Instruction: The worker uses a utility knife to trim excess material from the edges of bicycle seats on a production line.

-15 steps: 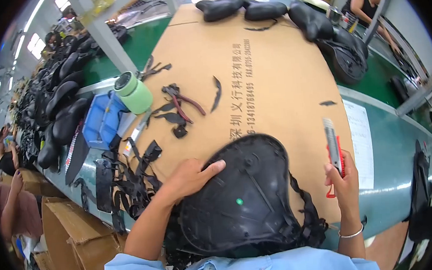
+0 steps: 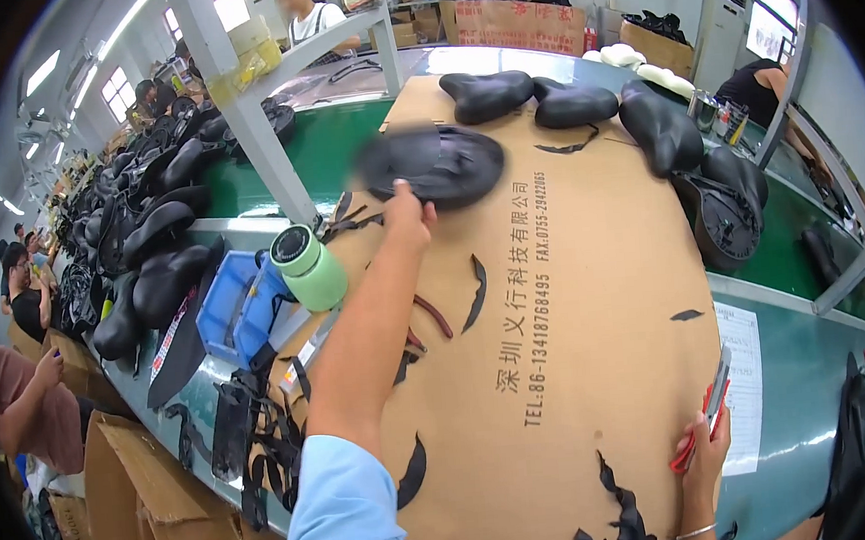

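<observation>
My left arm reaches far out over the cardboard sheet (image 2: 594,289). My left hand (image 2: 409,216) is closed on the near edge of a black bicycle saddle (image 2: 435,164), its underside facing up and partly blurred. Low at the right, my right hand (image 2: 704,447) grips a red-handled utility knife (image 2: 717,401), its grey tip pointing up and away. Curved black trimmings lie on the cardboard, one strip (image 2: 476,292) near the middle and another (image 2: 413,470) beside my left sleeve. Red-handled pliers (image 2: 432,315) are partly hidden behind my left forearm.
Finished-looking saddles (image 2: 486,96) line the far and right edges of the cardboard. To the left stand a green jar (image 2: 310,268), a blue bin (image 2: 239,304) and a white metal post (image 2: 246,112). Saddles heap beyond. An open carton (image 2: 157,490) sits lower left; co-workers are further off.
My left hand has carried the saddle from right in front of me to the far left of the cardboard. My right hand has dropped lower with the knife. The view has tilted up.
</observation>
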Motion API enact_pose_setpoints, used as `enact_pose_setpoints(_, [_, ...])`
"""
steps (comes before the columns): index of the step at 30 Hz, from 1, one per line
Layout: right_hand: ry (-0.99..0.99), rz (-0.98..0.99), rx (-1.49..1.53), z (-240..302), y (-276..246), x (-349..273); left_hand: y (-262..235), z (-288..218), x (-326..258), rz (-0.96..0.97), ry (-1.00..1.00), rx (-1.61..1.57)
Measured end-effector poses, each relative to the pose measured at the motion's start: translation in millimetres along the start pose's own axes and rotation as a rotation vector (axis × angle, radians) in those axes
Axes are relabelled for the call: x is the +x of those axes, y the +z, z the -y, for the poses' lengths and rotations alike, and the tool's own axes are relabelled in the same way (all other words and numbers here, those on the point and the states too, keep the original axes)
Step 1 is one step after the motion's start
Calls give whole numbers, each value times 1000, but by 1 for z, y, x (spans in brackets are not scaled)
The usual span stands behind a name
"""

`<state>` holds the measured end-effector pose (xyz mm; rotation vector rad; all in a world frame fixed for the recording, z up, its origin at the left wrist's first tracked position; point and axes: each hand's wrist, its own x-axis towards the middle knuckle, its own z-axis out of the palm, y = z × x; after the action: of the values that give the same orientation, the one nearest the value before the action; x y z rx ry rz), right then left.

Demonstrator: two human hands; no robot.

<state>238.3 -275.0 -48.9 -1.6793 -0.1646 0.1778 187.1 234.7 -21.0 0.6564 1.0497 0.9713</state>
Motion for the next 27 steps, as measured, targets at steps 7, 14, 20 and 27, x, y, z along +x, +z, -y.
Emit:
enact_pose_setpoints(7, [37,96,-63,28,-2,6,17,29,-46,384,301,310])
enact_pose_setpoints(14, [-26,77,-1,29,37,160,-17,77,-148,982,390,1163])
enact_pose_setpoints(20, [-47,-62,269,6,43,288,-47,116,-181,1007,940,999])
enact_pose_setpoints(27, [-31,40,461,24,46,218,-48,110,-183,990,849,1001])
